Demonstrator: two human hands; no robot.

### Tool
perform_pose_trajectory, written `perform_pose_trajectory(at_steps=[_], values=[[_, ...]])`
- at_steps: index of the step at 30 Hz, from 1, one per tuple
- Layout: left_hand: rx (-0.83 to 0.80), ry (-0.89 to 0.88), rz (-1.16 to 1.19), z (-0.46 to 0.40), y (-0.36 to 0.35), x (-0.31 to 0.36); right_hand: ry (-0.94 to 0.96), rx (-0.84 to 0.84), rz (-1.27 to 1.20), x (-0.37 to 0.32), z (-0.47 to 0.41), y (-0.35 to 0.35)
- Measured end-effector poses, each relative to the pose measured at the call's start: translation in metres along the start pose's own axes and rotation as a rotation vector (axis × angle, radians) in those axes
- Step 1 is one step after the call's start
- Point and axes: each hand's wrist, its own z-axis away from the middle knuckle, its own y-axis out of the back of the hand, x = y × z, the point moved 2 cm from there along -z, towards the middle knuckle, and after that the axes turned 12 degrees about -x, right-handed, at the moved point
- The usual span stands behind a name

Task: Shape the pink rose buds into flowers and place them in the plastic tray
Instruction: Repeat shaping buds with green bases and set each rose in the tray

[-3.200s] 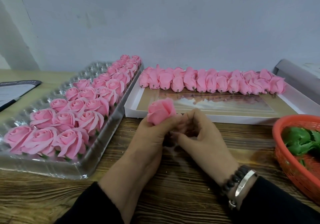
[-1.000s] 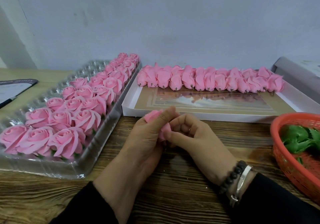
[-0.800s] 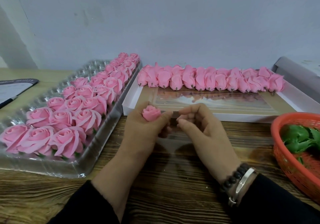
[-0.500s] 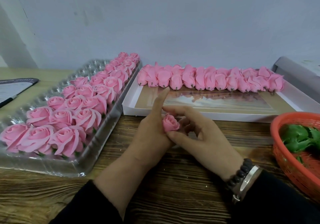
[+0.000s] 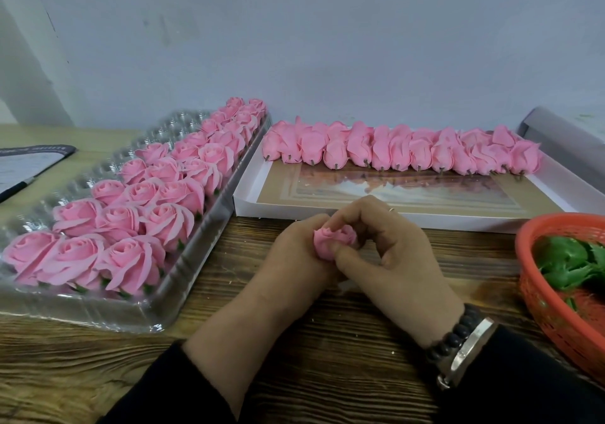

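Head view: both hands meet over the table (image 5: 294, 374), near the white box (image 5: 409, 219). Left hand (image 5: 294, 253) cups the bud (image 5: 334, 240); right hand (image 5: 389, 253) pinches its outer petals between thumb and forefinger. Peel petals outward gently, turning the bud evenly — tugging could tear them. Tray (image 5: 183, 296) at left holds finished roses (image 5: 131, 214); unshaped buds (image 5: 402, 151) line the box's far edge.
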Motion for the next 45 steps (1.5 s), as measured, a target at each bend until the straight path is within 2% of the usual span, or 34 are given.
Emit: perform_pose_trajectory(at_steps=[2,4,9,12,15,19,23,28,33,37,40,41,43,45], values=[[-0.014,-0.027,0.04,0.001,0.0,0.0,0.016,-0.006,0.059,-0.002,0.0,0.0],[0.007,-0.048,0.177,0.001,0.0,0.0,0.039,0.01,0.079,-0.004,0.0,0.0],[0.159,-0.01,0.611,-0.003,-0.002,-0.004,-0.043,0.179,-0.166,0.006,-0.001,0.004],[0.248,-0.022,0.768,-0.003,-0.001,-0.005,-0.129,0.084,-0.206,0.01,-0.003,-0.003],[0.203,0.019,0.864,-0.002,-0.007,-0.006,-0.163,-0.015,-0.243,0.008,-0.003,-0.015],[0.137,0.031,0.948,-0.003,-0.015,-0.002,-0.192,-0.007,-0.181,0.009,-0.002,-0.015],[0.081,0.033,0.946,-0.003,-0.013,0.001,-0.202,-0.024,-0.235,0.007,-0.003,-0.011],[0.061,0.101,0.921,-0.002,-0.005,-0.003,-0.257,-0.117,-0.45,0.014,0.0,-0.008],[0.062,0.088,0.871,-0.002,-0.003,-0.003,-0.292,-0.162,-0.597,0.018,-0.001,-0.01],[0.099,0.048,0.788,-0.003,-0.001,-0.004,-0.283,-0.162,-0.459,0.014,0.0,-0.009],[0.238,-0.003,0.747,-0.004,0.007,-0.007,-0.233,-0.019,-0.364,0.012,-0.001,-0.005],[0.287,-0.016,0.658,-0.004,0.011,-0.009,-0.208,0.04,-0.335,0.012,-0.001,-0.002],[0.334,-0.051,0.332,-0.002,0.017,-0.01,-0.156,0.103,-0.284,0.011,-0.001,0.002],[0.302,-0.109,0.13,-0.002,0.017,-0.007,-0.112,0.076,-0.224,0.01,-0.001,0.002]])
